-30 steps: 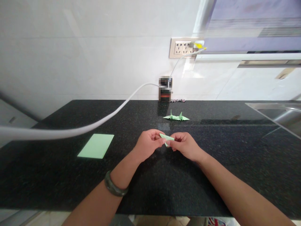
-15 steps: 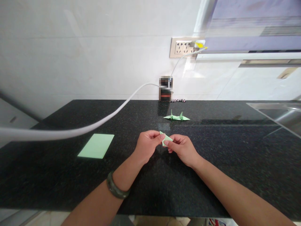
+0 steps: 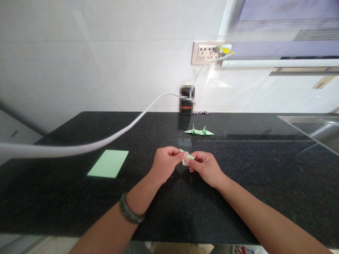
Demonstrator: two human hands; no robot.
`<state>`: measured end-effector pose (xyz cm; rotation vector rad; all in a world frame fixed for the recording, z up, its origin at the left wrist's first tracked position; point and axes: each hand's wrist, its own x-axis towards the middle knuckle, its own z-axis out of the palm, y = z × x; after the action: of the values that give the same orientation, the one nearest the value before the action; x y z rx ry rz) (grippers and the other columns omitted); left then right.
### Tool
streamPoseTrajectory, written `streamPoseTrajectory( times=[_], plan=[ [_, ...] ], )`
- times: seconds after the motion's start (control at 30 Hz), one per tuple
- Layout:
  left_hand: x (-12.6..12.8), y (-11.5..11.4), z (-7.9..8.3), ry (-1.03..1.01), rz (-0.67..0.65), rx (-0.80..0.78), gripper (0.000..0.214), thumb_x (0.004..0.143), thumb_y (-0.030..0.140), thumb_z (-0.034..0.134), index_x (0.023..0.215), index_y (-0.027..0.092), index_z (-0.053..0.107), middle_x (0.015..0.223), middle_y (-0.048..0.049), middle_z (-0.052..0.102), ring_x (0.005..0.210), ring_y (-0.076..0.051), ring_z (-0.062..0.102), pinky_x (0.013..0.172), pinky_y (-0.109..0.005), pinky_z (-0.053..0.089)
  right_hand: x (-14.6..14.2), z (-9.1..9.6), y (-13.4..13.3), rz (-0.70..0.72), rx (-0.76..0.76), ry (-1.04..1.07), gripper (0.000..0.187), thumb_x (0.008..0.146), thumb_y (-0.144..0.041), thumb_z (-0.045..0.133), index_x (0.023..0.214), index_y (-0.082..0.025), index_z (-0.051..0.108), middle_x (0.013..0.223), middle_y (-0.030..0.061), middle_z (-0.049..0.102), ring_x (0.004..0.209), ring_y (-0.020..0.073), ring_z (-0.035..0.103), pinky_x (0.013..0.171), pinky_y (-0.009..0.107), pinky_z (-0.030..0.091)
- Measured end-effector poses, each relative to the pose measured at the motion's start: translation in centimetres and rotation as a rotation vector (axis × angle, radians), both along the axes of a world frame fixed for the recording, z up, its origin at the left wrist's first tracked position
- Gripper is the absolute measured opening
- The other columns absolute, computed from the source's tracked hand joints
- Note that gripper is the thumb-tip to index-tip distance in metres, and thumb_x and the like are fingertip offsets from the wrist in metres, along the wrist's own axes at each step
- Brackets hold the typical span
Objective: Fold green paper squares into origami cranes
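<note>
Above the middle of a black stone counter (image 3: pixel 66 197), my left hand (image 3: pixel 166 163) and my right hand (image 3: pixel 205 166) meet fingertip to fingertip. Both pinch a small folded piece of light green paper (image 3: pixel 186 156), mostly hidden by the fingers. A dark bangle (image 3: pixel 129 212) sits on my left wrist. Farther back on the counter stands a finished light green paper crane (image 3: pixel 199 131). A flat sheet of the same green paper (image 3: pixel 108 163) lies to the left of my hands.
A thick white cable (image 3: pixel 79 148) runs from the left edge to a small dark device (image 3: pixel 186 100) against the tiled wall, below a wall socket (image 3: pixel 208 53). A steel sink (image 3: pixel 315 130) is set in the counter at the right.
The folded paper has turned slightly between my fingers and my right hand has edged closer to the left; both stay pinched on it.
</note>
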<state>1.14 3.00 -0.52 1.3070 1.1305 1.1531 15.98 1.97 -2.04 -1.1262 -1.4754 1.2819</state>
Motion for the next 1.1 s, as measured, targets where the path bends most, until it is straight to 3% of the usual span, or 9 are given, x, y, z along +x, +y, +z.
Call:
streamPoseTrajectory(
  times=[0.5, 0.7, 0.87, 1.1],
  plan=[
    [0.0, 0.0, -0.6, 0.075, 0.0, 0.035, 0.025, 0.066, 0.037, 0.062, 0.06, 0.014, 0.054, 0.056, 0.0004, 0.057, 0.052, -0.01, 0.051, 0.049, -0.022, 0.037, -0.2, 0.2, -0.2, 0.079, -0.002, -0.04, 0.021, 0.074, -0.036, 0.056, 0.07, -0.015, 0.058, 0.057, -0.0013, 0.054, 0.048, 0.0086, 0.047, 0.047, 0.02, 0.038],
    [0.1, 0.1, -0.9, 0.145, -0.027, 0.052, 0.025, 0.067, 0.038, 0.06, 0.062, 0.014, 0.054, 0.057, 0.0007, 0.057, 0.053, -0.01, 0.05, 0.05, -0.022, 0.037, 0.3, 0.4, 0.0, 0.134, 0.135, -0.213, 0.024, 0.077, -0.033, 0.051, 0.062, -0.015, 0.056, 0.054, -0.0022, 0.05, 0.05, 0.0088, 0.045, 0.048, 0.02, 0.036],
    [0.2, -0.1, -0.4, 0.089, -0.116, 0.034, 0.024, 0.07, 0.036, 0.058, 0.071, 0.012, 0.06, 0.062, -0.0019, 0.06, 0.057, -0.011, 0.052, 0.054, -0.022, 0.04, 0.5, 0.3, 0.2, 0.083, 0.064, -0.097, 0.022, 0.077, -0.034, 0.053, 0.07, -0.015, 0.058, 0.056, -0.0018, 0.051, 0.049, 0.0084, 0.044, 0.048, 0.021, 0.036],
    [0.1, -0.1, -0.6, 0.396, -0.02, 0.188, 0.02, 0.074, 0.031, 0.052, 0.063, 0.014, 0.056, 0.056, 0.0011, 0.055, 0.052, -0.01, 0.045, 0.05, -0.021, 0.033, 0.3, 0.1, 0.1, 0.044, 0.041, -0.069, 0.024, 0.074, -0.037, 0.056, 0.067, -0.014, 0.058, 0.056, -0.0018, 0.051, 0.048, 0.008, 0.042, 0.046, 0.02, 0.034]
  ],
)
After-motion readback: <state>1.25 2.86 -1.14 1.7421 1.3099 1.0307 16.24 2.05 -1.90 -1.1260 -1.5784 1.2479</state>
